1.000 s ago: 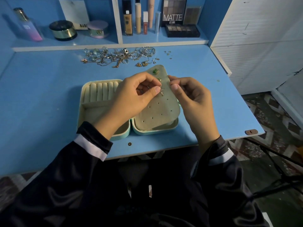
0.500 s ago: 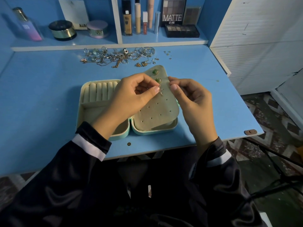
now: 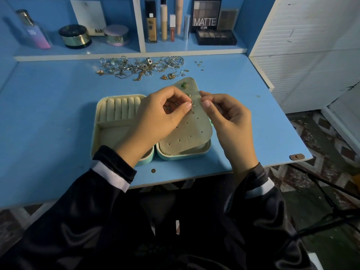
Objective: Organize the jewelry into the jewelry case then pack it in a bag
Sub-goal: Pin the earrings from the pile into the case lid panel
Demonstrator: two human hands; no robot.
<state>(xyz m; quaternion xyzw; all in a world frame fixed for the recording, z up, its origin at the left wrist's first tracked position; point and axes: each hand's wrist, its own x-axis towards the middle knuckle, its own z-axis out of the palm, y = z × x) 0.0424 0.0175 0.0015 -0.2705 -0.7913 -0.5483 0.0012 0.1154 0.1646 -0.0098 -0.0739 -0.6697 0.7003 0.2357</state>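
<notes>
A mint jewelry case (image 3: 183, 155) lies open on the blue desk, ring rolls (image 3: 120, 110) in its left half. A beige earring flap (image 3: 190, 131) with small holes stands tilted up from the right half. A green stud (image 3: 183, 85) and a second stud (image 3: 188, 94) sit near its top. My left hand (image 3: 155, 117) pinches a small dangling earring (image 3: 192, 107) against the flap. My right hand (image 3: 227, 117) pinches the flap's right edge, fingers curled behind it. Loose jewelry (image 3: 144, 67) lies in a heap at the desk's back.
A shelf behind the desk holds a perfume bottle (image 3: 34, 31), jars (image 3: 75, 36), makeup tubes (image 3: 164, 20) and eyeshadow palettes (image 3: 206, 15). A white panel (image 3: 311, 45) borders the desk on the right. Small earring bits (image 3: 199, 64) lie by the heap.
The flap and both hands have shifted slightly; the pinch on the earring and on the flap stays the same.
</notes>
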